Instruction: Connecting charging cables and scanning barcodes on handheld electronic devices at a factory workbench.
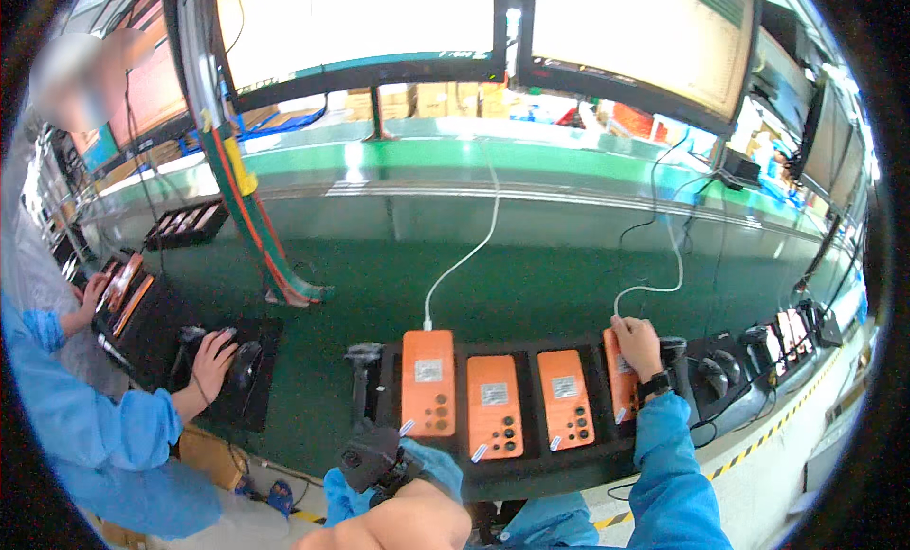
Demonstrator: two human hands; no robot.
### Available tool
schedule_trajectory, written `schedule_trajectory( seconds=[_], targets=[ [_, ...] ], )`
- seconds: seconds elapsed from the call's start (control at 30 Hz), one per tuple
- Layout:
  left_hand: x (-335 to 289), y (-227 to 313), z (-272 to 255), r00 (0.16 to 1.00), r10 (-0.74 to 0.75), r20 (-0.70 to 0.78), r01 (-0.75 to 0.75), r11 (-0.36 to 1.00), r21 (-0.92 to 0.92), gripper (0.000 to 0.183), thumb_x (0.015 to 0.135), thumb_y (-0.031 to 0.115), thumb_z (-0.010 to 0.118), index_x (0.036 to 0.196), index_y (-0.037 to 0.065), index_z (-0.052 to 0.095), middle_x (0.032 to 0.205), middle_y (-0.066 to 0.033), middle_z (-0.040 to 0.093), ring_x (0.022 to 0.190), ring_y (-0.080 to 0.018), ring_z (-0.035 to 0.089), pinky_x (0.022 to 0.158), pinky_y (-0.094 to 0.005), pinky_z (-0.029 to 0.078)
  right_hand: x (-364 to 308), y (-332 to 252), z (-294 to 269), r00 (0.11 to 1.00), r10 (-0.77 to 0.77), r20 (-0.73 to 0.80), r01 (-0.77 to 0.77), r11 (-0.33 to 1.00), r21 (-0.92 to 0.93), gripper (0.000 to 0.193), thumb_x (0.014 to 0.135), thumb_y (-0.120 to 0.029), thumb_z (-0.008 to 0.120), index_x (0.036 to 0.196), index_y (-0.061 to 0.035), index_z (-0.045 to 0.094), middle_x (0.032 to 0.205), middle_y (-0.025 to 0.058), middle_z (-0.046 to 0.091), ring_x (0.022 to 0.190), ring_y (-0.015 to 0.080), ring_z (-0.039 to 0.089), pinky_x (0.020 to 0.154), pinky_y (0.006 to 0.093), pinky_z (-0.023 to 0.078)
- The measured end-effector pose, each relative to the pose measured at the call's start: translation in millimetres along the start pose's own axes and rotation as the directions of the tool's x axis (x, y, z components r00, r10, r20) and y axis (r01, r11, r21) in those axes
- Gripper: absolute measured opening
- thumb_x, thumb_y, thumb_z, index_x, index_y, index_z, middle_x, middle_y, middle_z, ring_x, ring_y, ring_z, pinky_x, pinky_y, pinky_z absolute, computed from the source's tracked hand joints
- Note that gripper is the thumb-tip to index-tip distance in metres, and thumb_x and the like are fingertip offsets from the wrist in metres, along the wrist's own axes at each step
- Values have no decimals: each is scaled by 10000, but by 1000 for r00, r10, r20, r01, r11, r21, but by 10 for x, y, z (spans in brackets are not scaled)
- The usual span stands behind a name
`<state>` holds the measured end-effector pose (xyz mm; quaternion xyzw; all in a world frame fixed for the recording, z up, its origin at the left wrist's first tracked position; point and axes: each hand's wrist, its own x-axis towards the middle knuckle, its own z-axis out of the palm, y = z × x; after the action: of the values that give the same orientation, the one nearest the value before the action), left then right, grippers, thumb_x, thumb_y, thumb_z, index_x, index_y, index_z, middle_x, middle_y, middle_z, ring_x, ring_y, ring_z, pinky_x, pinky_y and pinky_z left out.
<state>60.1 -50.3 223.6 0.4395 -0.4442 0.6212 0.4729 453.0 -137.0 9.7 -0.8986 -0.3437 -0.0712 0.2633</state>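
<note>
My right hand (637,347) is at the far right of a row of orange phones, its fingers closed around the end of a white cable (654,288) at the top of the rightmost phone (623,384). That phone is partly covered by the hand and sleeve. Two more orange phones, one left of centre (494,394) and one right of it (565,389), lie face down with labels and camera lenses upward. The leftmost phone (428,370) has another white cable (464,259) plugged in. My left hand (398,523) is low and close, its fingers hidden; a black device (370,458) is beside its wrist.
Two monitors (360,38) hang over the green bench (379,266). Black scanners (364,379) stand beside the phone holder. At left, a co-worker's hand (214,362) rests by a mouse, and another hand (93,294) is near phones. Bundled cables (248,204) run down to the bench.
</note>
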Motion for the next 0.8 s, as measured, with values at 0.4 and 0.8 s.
schedule_trajectory(
  seconds=[0.4,0.8],
  targets=[
    [-60,23,65,997,-64,-35,60,993,-100,114,845,-24,583,809,39,496,616,-74,514,609,-201,514,582,-355,580,-134,102,-36,998,53,18,-55,991,121,379,912,-389,556,848,-45,703,775,181,661,682,344,611,668,441,480],
    [-51,-109,41,978,-152,141,186,946,-267,88,858,19,556,832,31,473,646,-64,520,600,-185,521,557,-343,561,-79,131,-715,991,-8,136,-67,840,538,386,953,-318,590,773,22,631,648,-30,531,628,54,447,563,261,383]
  ],
)
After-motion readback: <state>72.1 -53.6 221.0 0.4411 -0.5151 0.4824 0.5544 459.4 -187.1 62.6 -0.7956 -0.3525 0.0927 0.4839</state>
